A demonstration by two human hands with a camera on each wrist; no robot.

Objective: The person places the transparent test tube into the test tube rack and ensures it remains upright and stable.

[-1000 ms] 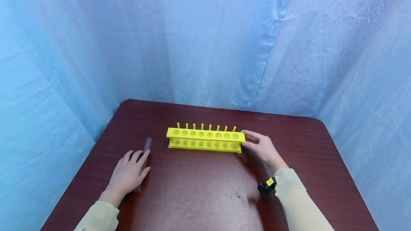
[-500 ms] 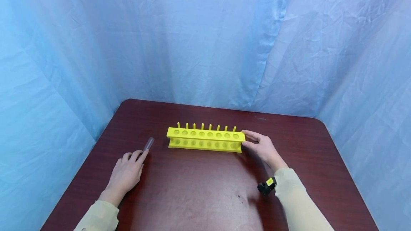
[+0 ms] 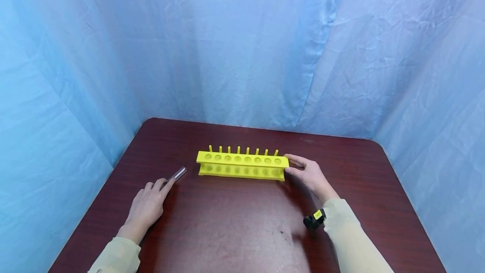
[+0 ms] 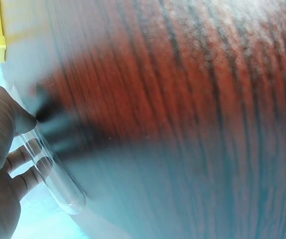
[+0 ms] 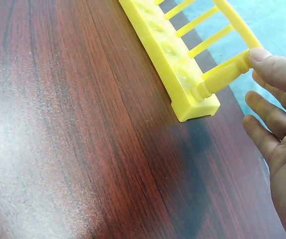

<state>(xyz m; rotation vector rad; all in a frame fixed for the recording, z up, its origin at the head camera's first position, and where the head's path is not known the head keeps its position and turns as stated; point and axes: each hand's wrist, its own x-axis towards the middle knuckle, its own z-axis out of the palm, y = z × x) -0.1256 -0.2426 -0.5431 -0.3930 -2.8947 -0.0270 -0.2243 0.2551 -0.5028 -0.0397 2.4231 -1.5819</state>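
A clear test tube [image 3: 180, 173] lies between the thumb and fingers of my left hand [image 3: 145, 205], which pinches it at the left of the table. In the left wrist view the rounded end of the test tube [image 4: 65, 191] points back past the fingers, and its far part is hidden by the thumb. My right hand [image 3: 308, 174] grips the right end of a yellow test tube rack [image 3: 242, 160]. The right wrist view has the thumb against the top plate of the rack [image 5: 157, 55], with other fingers behind. The rack stands upright, its holes without tubes.
The dark red wooden table [image 3: 227, 214] has rounded far corners. Light blue curtains [image 3: 235, 54] surround it at the back and both sides. A small black device with a yellow label [image 3: 314, 219] is on the right wrist.
The left hand's fingers have closed on the test tube, and its far end has swung right toward the rack. The right hand and the rack stay in place.
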